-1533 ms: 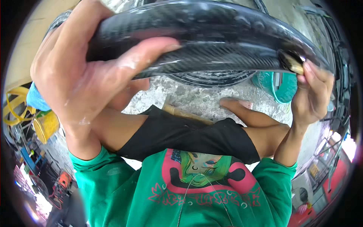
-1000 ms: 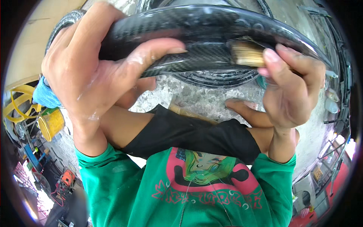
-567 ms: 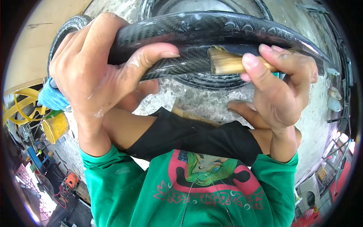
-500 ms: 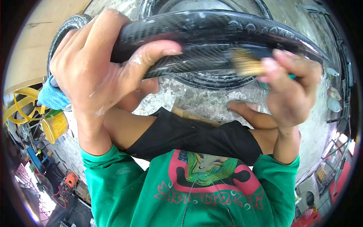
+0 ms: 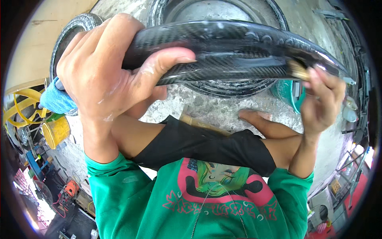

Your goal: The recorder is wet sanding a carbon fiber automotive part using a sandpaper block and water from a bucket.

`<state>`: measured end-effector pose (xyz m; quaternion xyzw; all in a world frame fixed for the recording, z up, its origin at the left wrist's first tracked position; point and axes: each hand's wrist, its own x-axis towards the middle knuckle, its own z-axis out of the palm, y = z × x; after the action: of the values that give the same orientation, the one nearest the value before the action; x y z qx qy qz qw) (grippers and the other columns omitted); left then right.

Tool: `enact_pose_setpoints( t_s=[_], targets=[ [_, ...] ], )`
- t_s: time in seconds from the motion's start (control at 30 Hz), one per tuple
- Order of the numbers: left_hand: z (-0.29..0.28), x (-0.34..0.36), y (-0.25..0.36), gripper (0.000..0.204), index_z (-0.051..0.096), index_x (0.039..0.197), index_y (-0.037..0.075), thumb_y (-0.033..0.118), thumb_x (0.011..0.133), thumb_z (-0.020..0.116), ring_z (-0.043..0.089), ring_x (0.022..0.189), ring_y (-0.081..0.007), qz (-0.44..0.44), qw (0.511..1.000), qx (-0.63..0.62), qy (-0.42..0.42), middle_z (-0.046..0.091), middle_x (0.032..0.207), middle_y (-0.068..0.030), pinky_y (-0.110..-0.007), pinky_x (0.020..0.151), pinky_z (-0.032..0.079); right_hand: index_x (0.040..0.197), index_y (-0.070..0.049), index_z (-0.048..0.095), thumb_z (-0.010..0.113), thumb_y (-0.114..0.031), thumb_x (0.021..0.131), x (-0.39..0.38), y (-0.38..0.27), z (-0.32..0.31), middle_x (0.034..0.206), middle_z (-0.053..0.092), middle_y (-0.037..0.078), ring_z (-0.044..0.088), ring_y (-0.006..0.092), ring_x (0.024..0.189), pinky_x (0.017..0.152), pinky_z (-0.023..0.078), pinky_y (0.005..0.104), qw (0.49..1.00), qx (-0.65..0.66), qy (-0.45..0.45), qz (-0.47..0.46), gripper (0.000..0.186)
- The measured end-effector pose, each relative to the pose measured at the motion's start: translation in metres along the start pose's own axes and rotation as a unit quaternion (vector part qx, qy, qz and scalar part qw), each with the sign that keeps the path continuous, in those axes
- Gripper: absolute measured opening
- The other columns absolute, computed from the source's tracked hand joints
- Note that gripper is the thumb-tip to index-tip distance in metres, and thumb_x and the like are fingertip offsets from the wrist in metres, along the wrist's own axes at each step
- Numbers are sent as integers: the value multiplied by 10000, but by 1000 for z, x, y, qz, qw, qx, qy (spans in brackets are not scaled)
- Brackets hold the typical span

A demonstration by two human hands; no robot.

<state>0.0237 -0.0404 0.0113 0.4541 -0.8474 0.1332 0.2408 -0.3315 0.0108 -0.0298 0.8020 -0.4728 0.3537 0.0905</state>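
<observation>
A glossy black carbon-fibre curved part [image 5: 238, 59], shaped like a section of a rim, spans the upper middle of the view. My left hand [image 5: 101, 75] is closed round its left end, the thumb pressing along the near face. Between the thumb and fingers of my right hand [image 5: 323, 99] is a paintbrush [image 5: 299, 71] with pale bristles. The bristles meet the part near its right end and are smeared by motion. Wet shine shows along the weave, and whitish smudges mark my left thumb and wrist.
Behind the part, a large black ring [image 5: 154, 18] lies on the stained concrete floor, with another dark ring [image 5: 57, 49] at the left. A teal bucket [image 5: 299, 104] stands below the right end. At the left are a blue cloth [image 5: 59, 99] and a yellow bucket [image 5: 56, 131].
My right hand has carried the brush rightward along the part, uncovering the teal bucket. The part and my left hand have shifted slightly down and right.
</observation>
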Motion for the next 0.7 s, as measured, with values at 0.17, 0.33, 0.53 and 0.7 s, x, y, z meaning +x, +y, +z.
enact_pose_setpoints(
  t_s=[0.17,0.33,0.53,0.7],
  targets=[
    [-6,5,8,449,700,939,-3,352,718,865,657,726,-304,-6,999,-47,-19,689,826,-134,-367,689,522,1214,20,606,658,-108,988,-60,19,-46,1180,635,142,611,177,1025,940,496,322,939,194,149,241,266],
    [0,-6,3,586,604,1225,-78,282,819,824,655,1010,-342,72,969,-225,72,684,1107,-236,-419,918,510,1318,-31,501,578,-266,1035,-46,-53,-14,1188,585,109,573,210,1064,970,477,382,754,459,217,417,376],
    [1,28,28,585,664,1152,-30,323,734,870,679,941,-326,112,950,-280,78,701,1075,-209,-390,818,529,1316,-35,496,562,-306,1040,4,-64,-11,1158,570,77,577,192,1011,909,489,349,640,643,115,403,392],
    [-2,34,32,512,705,1106,15,277,702,878,679,938,-318,125,949,-283,59,707,1091,-165,-386,812,534,1304,-50,503,556,-295,1043,32,-68,-1,1129,598,47,604,161,985,889,496,318,601,687,35,407,362]
  ],
)
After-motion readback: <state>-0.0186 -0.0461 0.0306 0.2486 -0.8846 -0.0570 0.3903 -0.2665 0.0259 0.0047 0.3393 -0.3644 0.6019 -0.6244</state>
